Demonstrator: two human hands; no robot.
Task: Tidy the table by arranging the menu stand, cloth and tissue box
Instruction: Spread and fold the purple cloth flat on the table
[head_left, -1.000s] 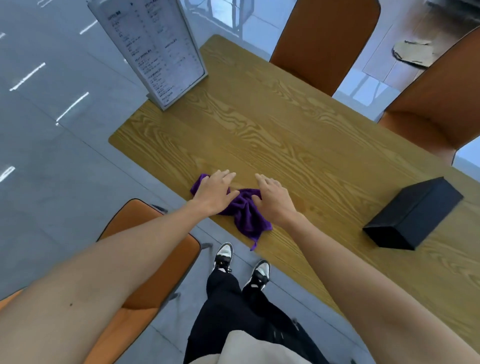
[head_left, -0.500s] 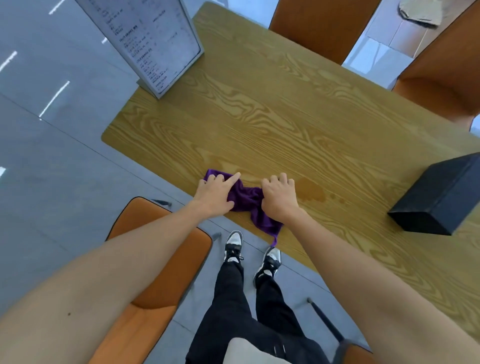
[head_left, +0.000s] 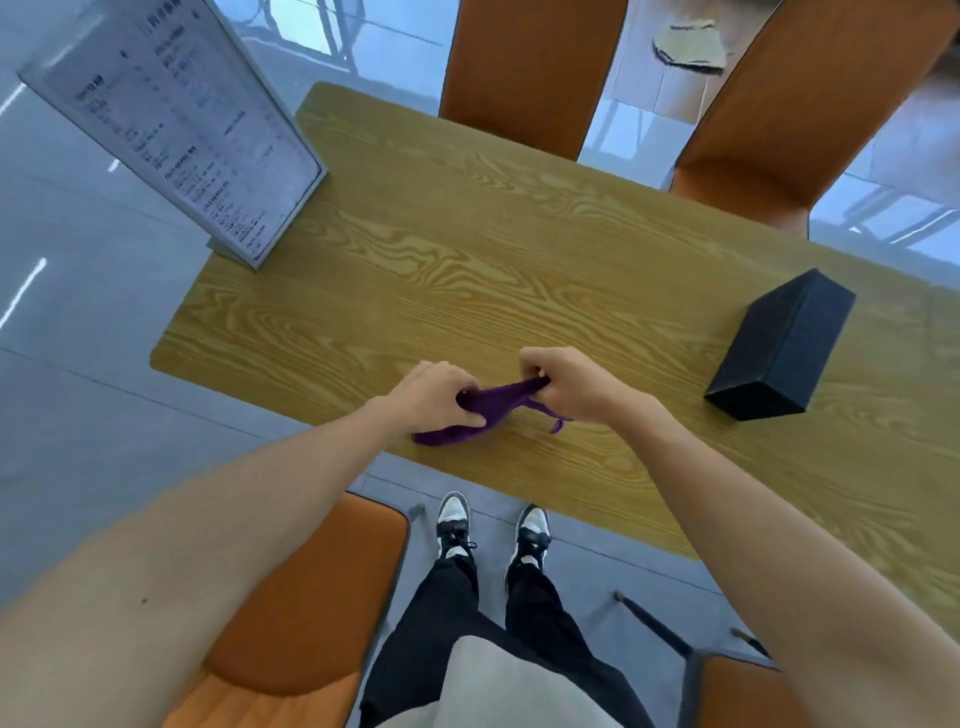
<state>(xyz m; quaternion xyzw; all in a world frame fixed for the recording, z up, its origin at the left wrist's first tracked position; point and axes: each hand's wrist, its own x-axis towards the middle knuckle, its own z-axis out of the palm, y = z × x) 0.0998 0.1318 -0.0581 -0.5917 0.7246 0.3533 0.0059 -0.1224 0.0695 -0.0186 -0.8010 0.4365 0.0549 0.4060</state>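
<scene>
A purple cloth (head_left: 491, 408) is stretched between both hands near the front edge of the wooden table (head_left: 467, 270). My left hand (head_left: 428, 397) pinches its left end and my right hand (head_left: 563, 382) pinches its right end, a little above the tabletop. The cloth's lower fold (head_left: 447, 434) sags onto the wood, and a thin strand (head_left: 557, 425) dangles under my right hand. The grey menu stand (head_left: 192, 135) stands upright at the table's far left corner. The black tissue box (head_left: 782, 351) lies on the right side of the table.
Two orange chairs (head_left: 519, 67) (head_left: 800, 119) stand at the table's far side. Another orange chair (head_left: 311, 587) is at my left by the front edge, and one more chair (head_left: 737, 691) shows at the lower right. My feet (head_left: 491, 525) stand on the grey floor.
Both hands went from pressing flat on the cloth to gripping its ends and lifting it off the table. The view tilted up, so the menu stand and tissue box show more fully.
</scene>
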